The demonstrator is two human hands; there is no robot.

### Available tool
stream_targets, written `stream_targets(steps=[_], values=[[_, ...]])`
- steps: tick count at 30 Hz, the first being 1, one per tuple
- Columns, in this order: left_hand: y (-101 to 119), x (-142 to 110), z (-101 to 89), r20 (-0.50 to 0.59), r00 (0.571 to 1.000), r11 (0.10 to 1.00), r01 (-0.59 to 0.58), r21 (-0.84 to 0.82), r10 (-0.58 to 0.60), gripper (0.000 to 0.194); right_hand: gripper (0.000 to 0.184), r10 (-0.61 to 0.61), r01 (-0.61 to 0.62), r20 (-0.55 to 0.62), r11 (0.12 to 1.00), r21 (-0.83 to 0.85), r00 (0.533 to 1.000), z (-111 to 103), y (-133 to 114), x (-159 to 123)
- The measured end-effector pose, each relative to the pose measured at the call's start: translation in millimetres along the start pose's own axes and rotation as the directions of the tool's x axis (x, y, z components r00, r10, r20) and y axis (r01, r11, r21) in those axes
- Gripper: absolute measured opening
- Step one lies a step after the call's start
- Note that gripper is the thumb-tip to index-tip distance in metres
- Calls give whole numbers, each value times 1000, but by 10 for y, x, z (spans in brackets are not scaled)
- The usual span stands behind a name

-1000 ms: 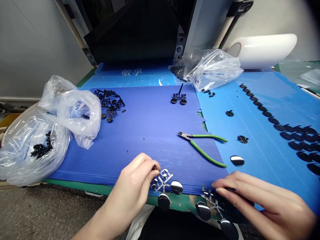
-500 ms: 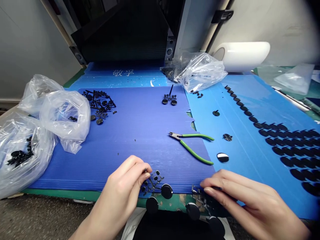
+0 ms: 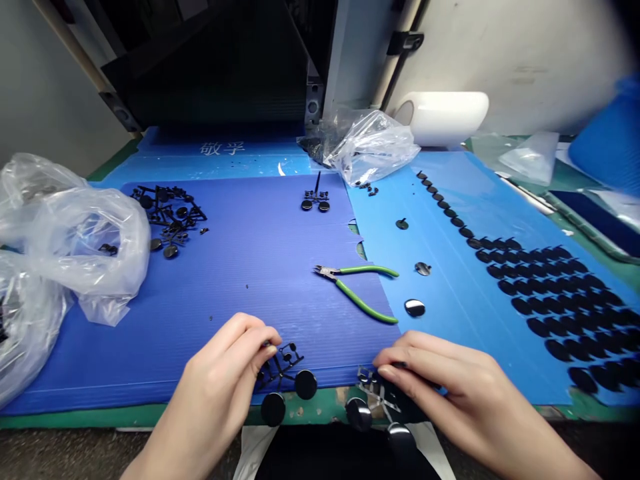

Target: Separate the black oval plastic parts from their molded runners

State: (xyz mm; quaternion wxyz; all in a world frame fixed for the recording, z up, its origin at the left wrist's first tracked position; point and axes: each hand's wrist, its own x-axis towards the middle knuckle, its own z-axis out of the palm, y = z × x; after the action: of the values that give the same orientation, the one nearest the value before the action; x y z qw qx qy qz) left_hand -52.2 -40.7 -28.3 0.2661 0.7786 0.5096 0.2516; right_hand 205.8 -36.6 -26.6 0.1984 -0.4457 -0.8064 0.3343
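My left hand (image 3: 227,380) pinches the stem of a black plastic sprue (image 3: 284,367), with two round discs and smaller knobs hanging off it toward me. A second sprue like it (image 3: 375,393) is gripped between the thumb and fingers of my right hand (image 3: 445,383); its two glossy discs hang over the table's front edge. Beyond my hands lie side cutters (image 3: 357,283) with green handles, jaws pointing left. Farther back, another sprue (image 3: 316,200) with two discs rests on the dark blue sheet (image 3: 260,240).
A pile of black sprues (image 3: 170,213) and clear plastic bags (image 3: 100,240) are at the left. Loose discs (image 3: 415,307) lie right of the cutters. Rows of black discs (image 3: 560,293) cover the right sheet. At the back are a crumpled bag (image 3: 375,147) and a white roll (image 3: 445,119).
The view has turned to the right, so everything sits farther left and a blue object shows at the right edge. Both hands keep hold of their sprues.
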Motion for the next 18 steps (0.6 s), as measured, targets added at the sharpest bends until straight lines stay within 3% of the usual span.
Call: stream_targets(steps=[7, 18], values=[[-150, 89, 33, -32, 996, 988, -83, 129, 88, 11, 15, 90, -90, -6, 996, 24, 996, -26, -73, 9], [-217, 238, 53, -67, 997, 976, -28, 215, 44, 11, 14, 57, -56, -33, 998, 41, 998, -16, -63, 6]])
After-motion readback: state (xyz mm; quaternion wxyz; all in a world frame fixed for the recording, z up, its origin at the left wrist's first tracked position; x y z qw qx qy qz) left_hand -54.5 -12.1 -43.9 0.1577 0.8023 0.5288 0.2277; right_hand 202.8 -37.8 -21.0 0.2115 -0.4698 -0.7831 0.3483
